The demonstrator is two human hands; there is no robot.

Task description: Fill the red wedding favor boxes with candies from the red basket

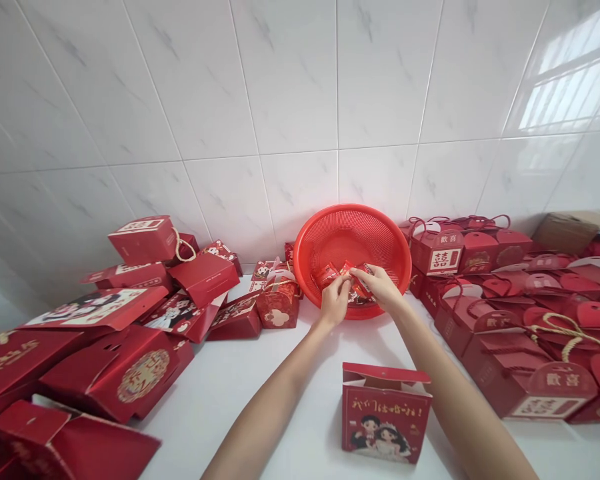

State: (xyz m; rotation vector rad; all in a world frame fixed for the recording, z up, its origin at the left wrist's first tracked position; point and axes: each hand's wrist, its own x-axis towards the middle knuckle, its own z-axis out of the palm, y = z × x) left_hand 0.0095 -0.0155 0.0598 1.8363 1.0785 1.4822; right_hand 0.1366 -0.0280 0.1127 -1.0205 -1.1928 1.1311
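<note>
Both hands reach into a red plastic colander (325,237) that leans toward me by the wall. Small red wrapped packets (325,273) lie in its lower part. My left hand (335,301) is closed, with its fingertips pinching a small red packet (347,268). My right hand (377,285) meets it from the right, its thumb and fingers closed at the same packet. The packet's exact kind cannot be made out. Between my forearms, near the front, stands a red gift box (384,423) with a cartoon bridal couple and an open top.
Red cardboard boxes (115,367) lie in a loose pile at the left. A patterned box (279,307) stands close to the colander. Rows of red handled boxes (505,367) fill the right side, with a brown carton (563,233) behind. White tiles (300,100) cover the wall.
</note>
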